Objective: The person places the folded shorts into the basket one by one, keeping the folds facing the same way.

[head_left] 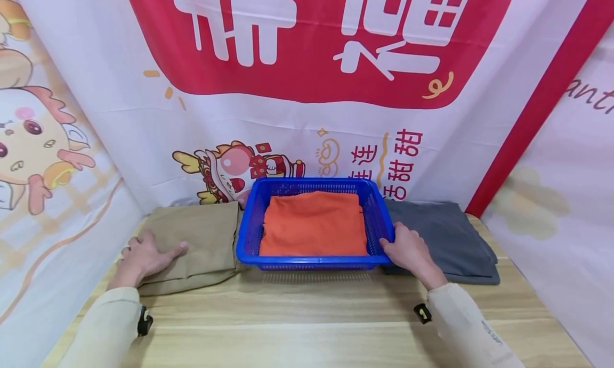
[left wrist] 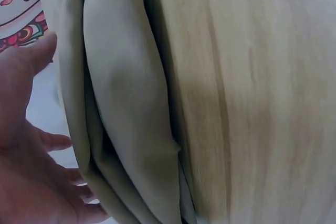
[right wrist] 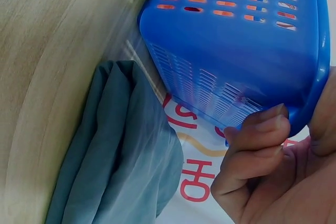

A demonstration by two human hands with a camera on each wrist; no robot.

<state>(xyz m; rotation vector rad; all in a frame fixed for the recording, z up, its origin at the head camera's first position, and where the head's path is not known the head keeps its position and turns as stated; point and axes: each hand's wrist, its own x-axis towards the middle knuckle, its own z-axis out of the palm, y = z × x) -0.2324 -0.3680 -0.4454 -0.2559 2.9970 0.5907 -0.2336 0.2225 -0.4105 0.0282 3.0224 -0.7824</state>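
A blue plastic basket (head_left: 314,260) with slotted sides is at the middle of the table, a folded orange cloth (head_left: 314,224) lying inside it. My right hand (head_left: 410,251) grips the basket's right rim; in the right wrist view its fingers (right wrist: 262,135) curl under that rim. To the left lies a folded khaki garment (head_left: 201,240), and my left hand (head_left: 146,256) is at its left side with fingers spread. Whether the left palm touches the fabric is hard to tell. A folded dark grey garment (head_left: 446,243) lies to the right of the basket, partly behind my right hand.
The wooden tabletop (head_left: 288,325) runs in front of the basket. A printed white and red cloth backdrop (head_left: 307,112) hangs right behind the items, with more printed cloth at the left (head_left: 48,240) and right (head_left: 551,240) sides.
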